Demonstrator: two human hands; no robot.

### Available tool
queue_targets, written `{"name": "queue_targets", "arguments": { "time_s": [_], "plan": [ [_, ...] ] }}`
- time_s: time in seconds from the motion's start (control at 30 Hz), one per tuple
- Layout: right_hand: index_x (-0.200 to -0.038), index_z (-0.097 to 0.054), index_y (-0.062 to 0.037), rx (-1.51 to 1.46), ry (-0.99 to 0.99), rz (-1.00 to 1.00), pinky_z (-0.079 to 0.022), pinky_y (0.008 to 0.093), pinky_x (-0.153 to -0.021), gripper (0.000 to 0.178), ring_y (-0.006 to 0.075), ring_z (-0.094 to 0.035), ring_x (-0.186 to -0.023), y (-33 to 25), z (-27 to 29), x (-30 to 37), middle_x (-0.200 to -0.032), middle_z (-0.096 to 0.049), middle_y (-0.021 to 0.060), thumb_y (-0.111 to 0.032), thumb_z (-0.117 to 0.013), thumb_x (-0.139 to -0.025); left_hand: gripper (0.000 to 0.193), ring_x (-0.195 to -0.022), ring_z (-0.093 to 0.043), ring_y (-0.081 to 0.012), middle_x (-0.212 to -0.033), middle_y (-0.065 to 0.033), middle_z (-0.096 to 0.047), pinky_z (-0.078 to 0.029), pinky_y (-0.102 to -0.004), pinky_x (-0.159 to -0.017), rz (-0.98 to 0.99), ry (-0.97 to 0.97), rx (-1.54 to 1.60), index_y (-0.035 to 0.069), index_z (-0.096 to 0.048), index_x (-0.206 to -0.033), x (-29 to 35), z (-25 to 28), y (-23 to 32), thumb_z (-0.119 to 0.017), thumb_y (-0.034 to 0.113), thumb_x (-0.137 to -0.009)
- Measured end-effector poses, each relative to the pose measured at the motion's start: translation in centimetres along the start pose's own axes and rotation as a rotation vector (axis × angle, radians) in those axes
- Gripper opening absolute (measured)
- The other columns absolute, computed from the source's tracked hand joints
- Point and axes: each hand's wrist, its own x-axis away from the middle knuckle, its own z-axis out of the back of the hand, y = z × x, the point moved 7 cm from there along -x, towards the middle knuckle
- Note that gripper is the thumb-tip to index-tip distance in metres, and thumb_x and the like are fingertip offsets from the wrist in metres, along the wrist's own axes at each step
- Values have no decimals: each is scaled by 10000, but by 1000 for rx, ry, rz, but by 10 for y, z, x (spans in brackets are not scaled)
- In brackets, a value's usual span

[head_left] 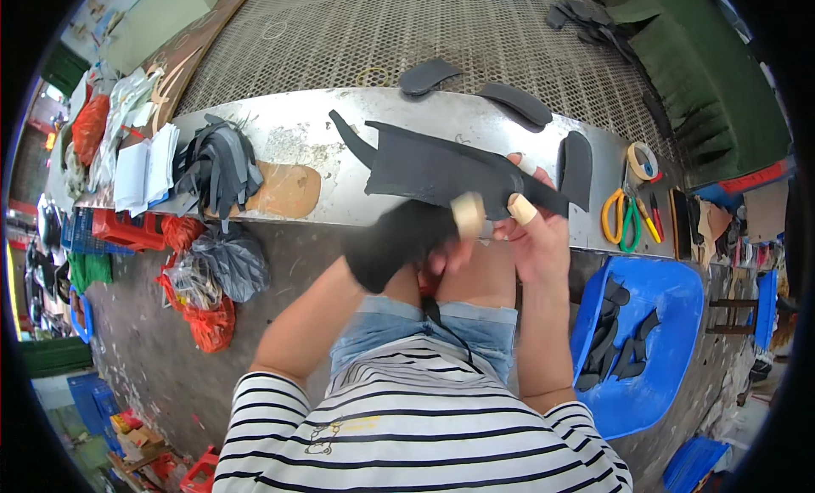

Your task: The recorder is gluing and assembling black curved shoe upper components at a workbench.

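Note:
A flat black fabric piece (437, 162), with a narrow strip sticking out at its left end, is held up over the metal edge of the bench. My right hand (542, 230), bare with tan tape on its thumb and a finger, pinches the tapering right end. By the lower edge of the piece is my left hand (407, 238), in a black glove with tan tape round the thumb. Motion blurs it, and its grip is unclear. Dark grey curved insole-like pads (515, 105) lie behind the piece; another pad (575, 170) sits to the right.
A bundle of dark strips (218, 166), a tan board (289, 190) and papers (146, 172) lie at left. Scissors (624, 219), a tape roll (643, 162) and a cutter (650, 221) are at right. A blue tub (654, 391) with black pieces stands below. Wire mesh (340, 39) spans behind.

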Motion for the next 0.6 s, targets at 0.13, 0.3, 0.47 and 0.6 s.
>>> {"name": "queue_targets", "arguments": {
  "time_s": [0.13, 0.3, 0.47, 0.6],
  "plan": [
    [-1282, -428, 34, 104, 7, 8, -514, 218, -467, 543, 139, -622, -586, -23, 15, -6, -842, -621, 70, 10, -616, -773, 232, -774, -607, -178, -865, -62, -613, -482, -280, -613, -270, 26, -568, 69, -600, -854, 62, -30, 49, -737, 133, -679],
    [-1315, -385, 49, 201, -123, -91, -522, 228, -465, 599, 167, -639, -606, -21, -1, 0, -901, -623, 134, 8, -611, -761, 551, -972, -617, -291, -1098, -121, -619, -505, -342, -769, -739, 322, -1341, 90, -542, -1077, 41, -16, 81, -805, 155, -597],
    [-1279, -454, 35, 34, -244, -57, -506, 223, -475, 563, 151, -621, -634, -17, 11, 4, -911, -613, 108, -57, -656, -762, 596, -927, -588, -307, -1003, -116, -601, -478, -333, -795, -607, 345, -1038, 79, -534, -1103, 36, 0, 57, -820, 206, -596],
    [-1099, -617, 1, 211, -228, 240, -477, 216, -575, 369, 112, -571, -707, -26, 27, -7, -935, -604, 75, -100, -714, -757, 610, -945, -582, -194, -987, -88, -598, -452, -314, -840, -482, 186, -553, 62, -543, -1109, 23, 1, 44, -835, 153, -581]
  ]
}}
